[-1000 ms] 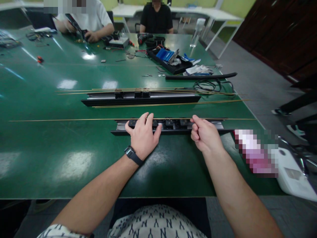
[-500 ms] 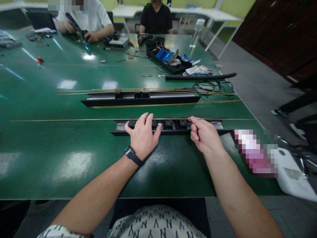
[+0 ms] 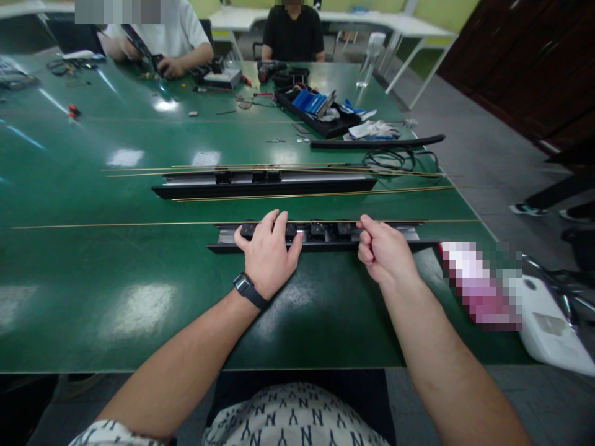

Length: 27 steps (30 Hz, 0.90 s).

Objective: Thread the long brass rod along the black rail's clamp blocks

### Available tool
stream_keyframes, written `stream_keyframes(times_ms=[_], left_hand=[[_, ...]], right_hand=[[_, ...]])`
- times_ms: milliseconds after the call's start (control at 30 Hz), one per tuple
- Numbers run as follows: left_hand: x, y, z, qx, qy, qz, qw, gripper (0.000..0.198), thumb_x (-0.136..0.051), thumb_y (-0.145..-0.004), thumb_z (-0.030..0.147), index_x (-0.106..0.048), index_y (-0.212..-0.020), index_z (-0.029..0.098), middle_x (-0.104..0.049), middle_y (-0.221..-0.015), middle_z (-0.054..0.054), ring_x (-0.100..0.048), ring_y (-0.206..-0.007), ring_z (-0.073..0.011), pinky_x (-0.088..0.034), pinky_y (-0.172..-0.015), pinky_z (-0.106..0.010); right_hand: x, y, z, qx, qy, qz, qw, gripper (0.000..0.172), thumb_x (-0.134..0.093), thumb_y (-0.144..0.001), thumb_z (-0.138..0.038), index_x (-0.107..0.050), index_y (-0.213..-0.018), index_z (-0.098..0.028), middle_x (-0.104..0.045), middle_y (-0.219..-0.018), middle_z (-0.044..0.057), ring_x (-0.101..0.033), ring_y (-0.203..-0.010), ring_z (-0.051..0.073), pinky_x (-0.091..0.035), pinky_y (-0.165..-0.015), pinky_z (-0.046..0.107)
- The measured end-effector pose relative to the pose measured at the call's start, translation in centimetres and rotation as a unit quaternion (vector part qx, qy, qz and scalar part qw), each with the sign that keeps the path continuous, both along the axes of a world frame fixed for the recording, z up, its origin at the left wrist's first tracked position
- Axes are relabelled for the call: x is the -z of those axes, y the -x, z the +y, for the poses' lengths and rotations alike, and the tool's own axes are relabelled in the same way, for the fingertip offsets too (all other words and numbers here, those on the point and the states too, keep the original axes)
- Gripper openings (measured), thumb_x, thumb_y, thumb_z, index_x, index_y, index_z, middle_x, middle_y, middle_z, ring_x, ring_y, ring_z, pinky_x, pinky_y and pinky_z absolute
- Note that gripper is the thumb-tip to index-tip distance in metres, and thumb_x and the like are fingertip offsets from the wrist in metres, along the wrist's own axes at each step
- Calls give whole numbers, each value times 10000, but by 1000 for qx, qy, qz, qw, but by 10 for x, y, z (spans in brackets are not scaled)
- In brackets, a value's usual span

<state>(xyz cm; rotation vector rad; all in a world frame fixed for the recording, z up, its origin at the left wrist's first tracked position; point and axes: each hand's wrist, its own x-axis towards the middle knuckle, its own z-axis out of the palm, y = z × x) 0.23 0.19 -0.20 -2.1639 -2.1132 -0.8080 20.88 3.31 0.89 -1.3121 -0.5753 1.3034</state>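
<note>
A black channel with a silvery inside [image 3: 227, 238] lies crosswise in front of me, several small black blocks [image 3: 317, 232] seated in it. Along its far side runs a long thin brass-coloured rod [image 3: 116, 224], reaching well past both ends of the channel. My left hand [image 3: 269, 251] lies over the left half of the channel, fingers spread, touching the blocks and partly covering them. With thumb and forefinger pinched, my right hand [image 3: 383, 244] holds the rod near the channel's right part; the exact contact is small and partly hidden.
Beyond lies a second black channel [image 3: 264, 189] with more thin rods. Farther back are a black strip [image 3: 376, 143], a coiled cable [image 3: 390, 161] and a black tray [image 3: 330, 127]. A white device [image 3: 553, 319] sits at the right. Two people are across the table.
The rod has slid slightly to the left. My right hand's fingertips have shifted a little right and up, still pinched. My left hand and the channel stay put.
</note>
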Motion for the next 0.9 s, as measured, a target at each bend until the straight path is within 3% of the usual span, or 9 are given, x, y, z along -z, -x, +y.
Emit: stream_keyframes(times_ms=[467, 900], left_hand=[[0, 0, 0, 0, 1, 1, 1000, 450, -495, -995, 443, -535, -1402, 254, -549, -1504, -132, -543, -1325, -326, -180, -1161, -654], [-1, 0, -1, -3, 11, -1, 1000, 461, -502, -990, 445, -537, -1407, 252, -547, -1509, -126, -541, -1327, -320, -180, -1167, -650]], right_hand=[[1, -5, -2, -34, -14, 8, 999, 208, -787, -775, -257, -690, -920, -144, -529, -516, -58, -365, -283, 51, -200, -256, 162], [2, -3, -1, -15, -6, -6, 1000, 283, -808, -816, -362, -590, -809, -182, -482, -499, -80, -352, -278, 45, -218, -257, 157]])
